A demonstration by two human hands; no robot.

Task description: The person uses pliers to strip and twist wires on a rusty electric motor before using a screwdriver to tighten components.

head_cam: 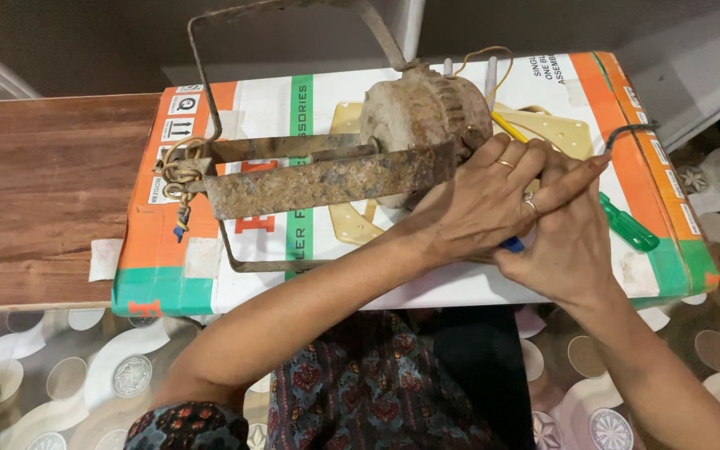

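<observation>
Mostly white/orange/green carton w/ sticker labels, maybe taped, under rusty motor.

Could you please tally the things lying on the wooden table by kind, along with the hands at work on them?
Printed white, orange and green cardboard box: 1
Rusty grey metal motor with bracket arms: 1
Green-handled screwdriver: 1
Cream perforated plastic plate: 1
Hands: 2, left hand and right hand
Total: 6
</observation>
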